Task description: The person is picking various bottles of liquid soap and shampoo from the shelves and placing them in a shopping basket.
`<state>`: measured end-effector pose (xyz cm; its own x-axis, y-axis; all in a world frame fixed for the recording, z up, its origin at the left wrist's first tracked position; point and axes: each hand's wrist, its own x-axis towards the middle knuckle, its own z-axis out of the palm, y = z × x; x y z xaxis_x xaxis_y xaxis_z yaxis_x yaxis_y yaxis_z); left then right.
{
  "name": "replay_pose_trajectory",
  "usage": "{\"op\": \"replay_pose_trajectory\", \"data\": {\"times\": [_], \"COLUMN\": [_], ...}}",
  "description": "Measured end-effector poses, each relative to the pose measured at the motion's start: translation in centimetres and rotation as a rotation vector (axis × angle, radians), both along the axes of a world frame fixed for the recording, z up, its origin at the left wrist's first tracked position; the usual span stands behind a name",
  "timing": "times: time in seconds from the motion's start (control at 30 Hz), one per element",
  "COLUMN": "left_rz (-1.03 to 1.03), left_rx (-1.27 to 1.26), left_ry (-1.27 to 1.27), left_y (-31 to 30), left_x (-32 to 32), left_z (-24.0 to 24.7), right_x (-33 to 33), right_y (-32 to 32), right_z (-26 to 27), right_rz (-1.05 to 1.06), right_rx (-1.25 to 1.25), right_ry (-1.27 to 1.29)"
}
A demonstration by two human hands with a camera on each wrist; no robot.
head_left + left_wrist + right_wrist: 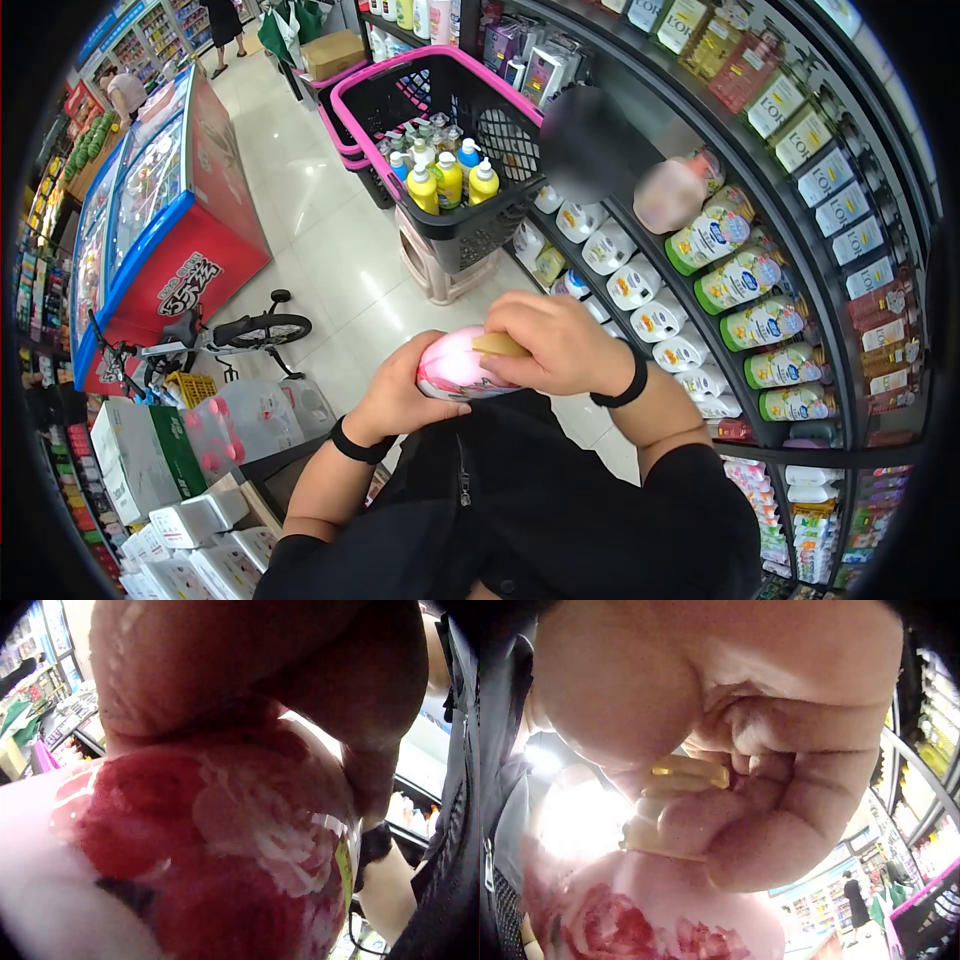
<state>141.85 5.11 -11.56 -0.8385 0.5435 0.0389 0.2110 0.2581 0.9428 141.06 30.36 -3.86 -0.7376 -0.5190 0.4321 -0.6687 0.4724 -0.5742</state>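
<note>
A pink bottle point(450, 362) printed with red and pale roses is held in front of the person's black top. My left hand point(398, 385) grips its body, thumb along the near side; in the left wrist view the rose label point(247, 847) fills much of the frame beneath that hand. At the bottle's top, my right hand point(550, 340) has its fingers curled round a yellowish pump head point(686, 776). The right wrist view shows the pump's collar point(656, 840) meeting the bottle's pink shoulder, with the fingers partly hiding it.
Ahead, a black basket with a pink rim point(345, 100) holds several yellow pump bottles point(449, 180) and stands on a beige stool point(440, 285). Shelves of white bottles point(660, 312) and green-and-white bottles point(745, 278) line the right. To the left are a small bike point(262, 328) and a red freezer point(225, 190).
</note>
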Motion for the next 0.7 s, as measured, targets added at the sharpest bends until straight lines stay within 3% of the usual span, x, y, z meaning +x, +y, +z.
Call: {"op": "replay_pose_trajectory", "data": {"times": [0.13, 0.23, 0.27, 0.33, 0.43, 0.47, 0.5, 0.53, 0.57, 0.7], "left_rz": [0.089, 0.232, 0.293, 0.416, 0.540, 0.598, 0.554, 0.576, 0.500, 0.244], "left_rx": [0.322, 0.314, 0.266, 0.159, -0.558, -0.805, -0.973, -1.146, -1.190, -1.068], "left_ry": [0.169, 0.316, 0.156, -0.165, -0.414, -0.308, -0.383, -0.784, -0.907, -0.983], "left_y": [-0.1, -2.2, -3.4, -7.0, -15.4, -19.1, -23.8, -23.4, -24.4, -25.6], "left_x": [-4.6, -10.5, -12.3, -15.6, -16.3, -13.7, -10.3, -8.6, -7.0, -2.2], "left_z": [-0.2, -3.3, -5.2, -10.9, -23.6, -29.8, -35.9, -32.3, -32.0, -32.2], "right_x": [-6.6, -11.2, -12.6, -15.6, -20.5, -22.2, -23.8, -24.8, -26.4, -32.3], "right_y": [-0.8, 0.5, 1.2, 2.6, 4.1, 4.6, 5.0, 5.0, 5.0, 5.2], "right_z": [4.6, 8.1, 9.3, 11.4, 12.3, 12.2, 11.8, 11.9, 10.6, 6.1], "right_rz": [0.050, 0.014, -0.011, -0.094, -0.212, -0.239, -0.278, -0.358, -0.373, -0.412], "right_rx": [-0.015, -0.069, -0.087, -0.092, -0.115, -0.106, -0.100, -0.070, -0.089, 0.114], "right_ry": [0.119, 0.172, 0.195, 0.145, 0.169, 0.177, 0.180, 0.083, 0.068, 0.106]}}
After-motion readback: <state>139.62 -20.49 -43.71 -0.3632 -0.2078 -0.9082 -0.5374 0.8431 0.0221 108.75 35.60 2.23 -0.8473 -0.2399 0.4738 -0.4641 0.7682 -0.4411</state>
